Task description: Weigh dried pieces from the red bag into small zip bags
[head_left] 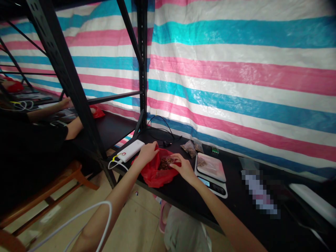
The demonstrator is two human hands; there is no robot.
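A red plastic bag [159, 178] lies open on the black tabletop, with small brown pieces [163, 163] inside. My left hand [149, 153] pinches the bag's upper left rim. At the bag's right side, my right hand [182, 165] grips a small round cup [170, 160] that looks clear and holds some of the brown pieces. Just right of that hand stands a white kitchen scale [222, 171] with a lit display. On the scale rests a clear plastic bag [211, 168] with a few brown pieces in its corner.
Filled small bags [189, 148] lie behind the scale, near green batteries [215, 150]. A white power bank [131, 150] with a cable sits left. A black rack post [142, 66] rises behind. Another person's arm [75, 127] is at the left table. A white cable crosses my left forearm.
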